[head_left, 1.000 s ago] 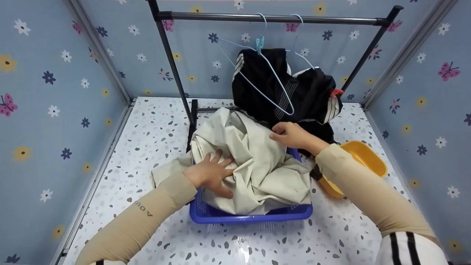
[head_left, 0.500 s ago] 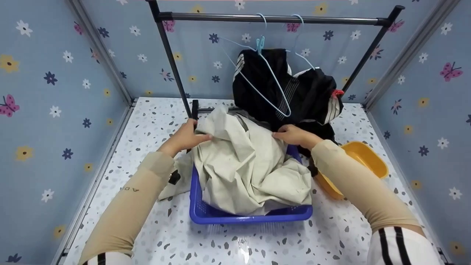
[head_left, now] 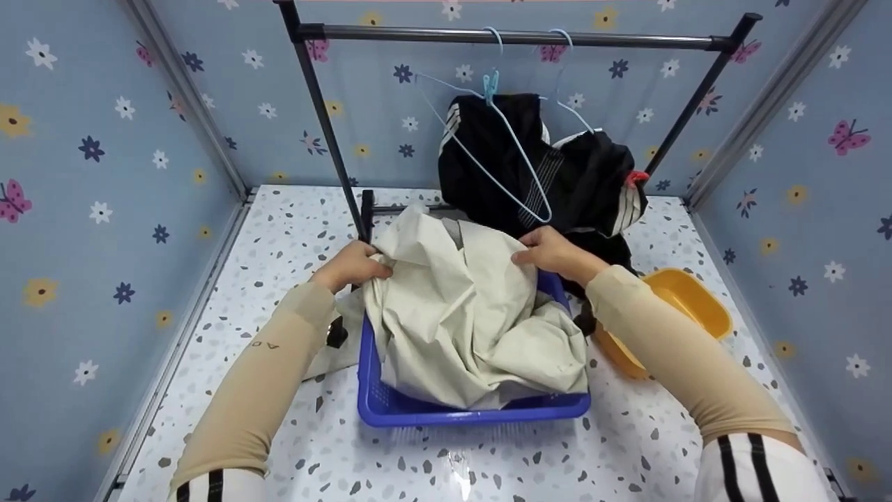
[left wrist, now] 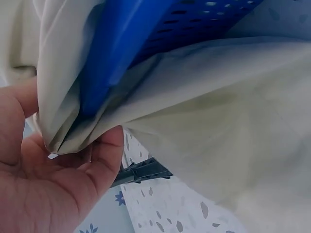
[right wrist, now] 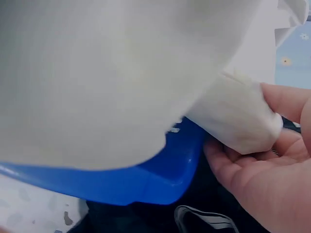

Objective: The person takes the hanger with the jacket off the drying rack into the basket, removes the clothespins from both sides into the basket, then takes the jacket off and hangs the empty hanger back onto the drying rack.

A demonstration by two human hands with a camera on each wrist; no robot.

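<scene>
A large cream cloth [head_left: 453,314] lies bunched in a blue plastic basket [head_left: 474,419], and part of it hangs over the basket's left side to the floor. At its upper left edge my left hand [head_left: 348,265] grips a fold. The left wrist view shows the left thumb and curled fingers [left wrist: 109,155] around cloth draped over the basket rim [left wrist: 116,43]. Across from it, my right hand [head_left: 554,252] pinches the upper right edge. In the right wrist view, a fold [right wrist: 238,111] sits between that thumb and fingers. What lies under the cloth is hidden.
Behind the basket stands a dark clothes rack [head_left: 418,33]. Black clothing with white stripes [head_left: 502,153] hangs there with pale blue hangers [head_left: 519,139] and a clip [head_left: 490,85]. A yellow tub [head_left: 690,300] sits at right, partly behind the right arm. Patterned walls enclose the speckled floor.
My left hand has gone from spread flat on the cloth to gripping its upper left edge. The cloth is pulled smoother. My right hand stays near the upper right edge.
</scene>
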